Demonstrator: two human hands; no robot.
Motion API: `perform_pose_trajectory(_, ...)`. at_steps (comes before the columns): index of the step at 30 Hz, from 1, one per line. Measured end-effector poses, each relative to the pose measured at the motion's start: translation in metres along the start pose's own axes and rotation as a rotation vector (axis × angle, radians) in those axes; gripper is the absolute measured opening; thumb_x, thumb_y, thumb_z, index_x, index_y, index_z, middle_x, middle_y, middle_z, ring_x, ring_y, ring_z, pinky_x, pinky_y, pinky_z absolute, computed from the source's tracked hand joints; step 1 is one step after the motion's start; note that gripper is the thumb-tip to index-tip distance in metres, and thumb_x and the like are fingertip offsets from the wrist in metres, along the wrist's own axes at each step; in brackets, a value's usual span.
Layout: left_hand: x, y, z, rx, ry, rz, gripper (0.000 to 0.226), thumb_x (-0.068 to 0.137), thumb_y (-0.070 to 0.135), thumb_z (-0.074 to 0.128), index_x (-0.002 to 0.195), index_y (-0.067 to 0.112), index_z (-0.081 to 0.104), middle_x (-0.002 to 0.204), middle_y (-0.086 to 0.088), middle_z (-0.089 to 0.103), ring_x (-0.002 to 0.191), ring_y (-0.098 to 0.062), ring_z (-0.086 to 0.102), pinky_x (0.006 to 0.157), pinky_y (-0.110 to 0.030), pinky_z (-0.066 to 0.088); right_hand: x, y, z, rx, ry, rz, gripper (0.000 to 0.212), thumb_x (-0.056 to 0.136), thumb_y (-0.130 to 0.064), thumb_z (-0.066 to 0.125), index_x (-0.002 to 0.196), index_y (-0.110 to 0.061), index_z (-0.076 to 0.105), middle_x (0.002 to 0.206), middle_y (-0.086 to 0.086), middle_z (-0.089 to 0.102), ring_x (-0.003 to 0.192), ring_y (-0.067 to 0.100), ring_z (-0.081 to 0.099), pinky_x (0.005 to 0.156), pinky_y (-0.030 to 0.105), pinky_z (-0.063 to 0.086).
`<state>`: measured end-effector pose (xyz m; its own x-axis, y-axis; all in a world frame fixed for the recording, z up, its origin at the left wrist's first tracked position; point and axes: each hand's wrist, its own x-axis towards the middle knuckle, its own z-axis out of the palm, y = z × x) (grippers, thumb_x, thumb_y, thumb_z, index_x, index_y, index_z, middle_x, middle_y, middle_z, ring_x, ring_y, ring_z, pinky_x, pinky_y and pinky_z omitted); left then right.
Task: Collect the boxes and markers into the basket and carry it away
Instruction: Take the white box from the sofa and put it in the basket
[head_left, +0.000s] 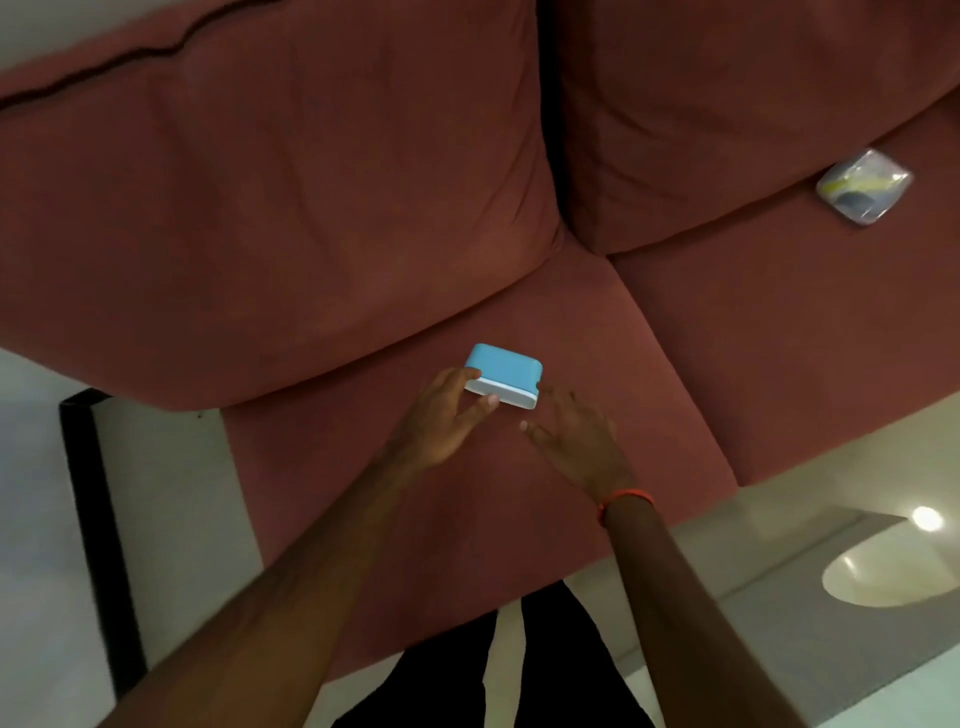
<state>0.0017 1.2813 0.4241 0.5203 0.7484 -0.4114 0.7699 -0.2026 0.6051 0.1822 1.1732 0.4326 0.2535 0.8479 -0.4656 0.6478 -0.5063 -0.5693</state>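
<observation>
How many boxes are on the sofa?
2. A blue box lies on the seat cushion between both hands; a clear box sits far right by the back cushion. Others may lie out of view.

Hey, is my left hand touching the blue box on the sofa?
Touching. The head view shows the left hand's fingertips on the near-left edge of the blue box, with no gap.

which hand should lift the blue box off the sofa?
Left. The left hand already has fingers on the blue box's near edge; the right hand is open beside it.
</observation>
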Motion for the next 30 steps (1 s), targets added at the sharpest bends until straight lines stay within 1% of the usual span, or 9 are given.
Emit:
perform_pose_trajectory(4, 0.028, -0.017, 0.013, -0.029, 0.005, -0.043, 0.060, 0.098, 0.053, 0.050, 0.146, 0.017, 0.044, 0.151, -0.003, 0.042, 0.138, -0.018, 0.041, 0.115, -0.036, 0.035, 0.034, 0.018, 0.012, 0.132, -0.039, -0.004, 0.067, 0.094, -0.039, 0.061, 0.151, -0.018, 0.033, 0.146, 0.007, 0.048, 0.130, 0.029, 0.049, 0.106, 0.047, 0.041)
perform_pose_trajectory(5, 0.034, -0.020, 0.015, -0.042, 0.010, -0.046, 0.060, 0.099, 0.052, 0.051, 0.146, 0.015, 0.043, 0.151, -0.004, 0.041, 0.139, -0.018, 0.040, 0.115, -0.037, 0.035, 0.041, 0.021, 0.014, 0.172, -0.039, -0.008, 0.067, 0.093, -0.035, 0.062, 0.151, -0.017, 0.033, 0.145, 0.007, 0.048, 0.129, 0.028, 0.049, 0.106, 0.045, 0.041)
perform_pose_trajectory(7, 0.048, -0.029, 0.023, -0.074, 0.039, -0.064, 0.062, 0.098, 0.050, 0.053, 0.148, 0.014, 0.041, 0.151, -0.003, 0.041, 0.139, -0.016, 0.040, 0.112, -0.031, 0.034, 0.057, 0.029, 0.021, 0.247, -0.039, -0.006, 0.066, 0.092, -0.028, 0.064, 0.149, -0.016, 0.033, 0.144, 0.006, 0.049, 0.129, 0.026, 0.049, 0.105, 0.044, 0.042)
perform_pose_trajectory(9, 0.058, -0.035, 0.030, -0.145, 0.043, -0.148, 0.068, 0.097, 0.053, 0.053, 0.152, 0.017, 0.034, 0.155, -0.001, 0.037, 0.140, -0.014, 0.038, 0.109, -0.027, 0.031, 0.072, 0.034, 0.031, 0.260, -0.042, 0.006, 0.069, 0.091, -0.023, 0.065, 0.150, -0.016, 0.030, 0.143, 0.006, 0.049, 0.129, 0.027, 0.049, 0.105, 0.043, 0.043)
perform_pose_trajectory(12, 0.070, -0.041, 0.040, -0.278, -0.009, -0.255, 0.077, 0.096, 0.058, 0.050, 0.157, 0.021, 0.021, 0.163, -0.002, 0.028, 0.146, -0.018, 0.034, 0.119, -0.039, 0.031, 0.087, 0.039, 0.047, 0.230, -0.058, 0.030, 0.083, 0.089, -0.014, 0.064, 0.157, -0.020, 0.016, 0.151, 0.008, 0.041, 0.132, 0.028, 0.045, 0.106, 0.036, 0.040)
perform_pose_trajectory(16, 0.079, -0.040, 0.049, -0.312, -0.066, -0.250, 0.080, 0.094, 0.060, 0.049, 0.157, 0.018, 0.022, 0.156, -0.005, 0.039, 0.139, -0.018, 0.043, 0.117, -0.044, 0.035, 0.098, 0.042, 0.064, 0.241, -0.051, 0.015, 0.087, 0.088, -0.006, 0.061, 0.158, -0.021, 0.012, 0.157, 0.006, 0.030, 0.140, 0.026, 0.037, 0.112, 0.031, 0.031)
perform_pose_trajectory(19, 0.079, -0.039, 0.052, -0.282, -0.064, -0.228, 0.073, 0.098, 0.052, 0.051, 0.156, 0.018, 0.024, 0.153, -0.005, 0.040, 0.137, -0.019, 0.044, 0.115, -0.040, 0.036, 0.097, 0.041, 0.068, 0.265, 0.030, 0.051, 0.084, 0.087, -0.002, 0.059, 0.157, -0.025, 0.018, 0.154, 0.005, 0.037, 0.133, 0.028, 0.044, 0.108, 0.036, 0.037)
perform_pose_trajectory(27, 0.047, 0.000, 0.016, -0.246, -0.056, -0.123, 0.071, 0.096, 0.062, 0.044, 0.156, 0.032, 0.021, 0.151, -0.002, 0.040, 0.129, -0.020, 0.049, 0.109, -0.044, 0.044, 0.062, 0.022, 0.031, 0.352, 0.162, 0.030, 0.061, 0.100, -0.023, 0.052, 0.155, -0.029, 0.026, 0.139, 0.006, 0.053, 0.115, 0.024, 0.056, 0.097, 0.041, 0.049)
perform_pose_trajectory(30, 0.028, 0.022, -0.003, -0.222, -0.062, -0.090, 0.071, 0.094, 0.067, 0.041, 0.155, 0.033, 0.023, 0.150, -0.001, 0.042, 0.128, -0.019, 0.050, 0.106, -0.045, 0.047, 0.038, 0.012, 0.010, 0.401, 0.217, 0.028, 0.055, 0.099, -0.025, 0.051, 0.149, -0.042, 0.034, 0.127, -0.005, 0.058, 0.101, 0.014, 0.060, 0.087, 0.033, 0.053)
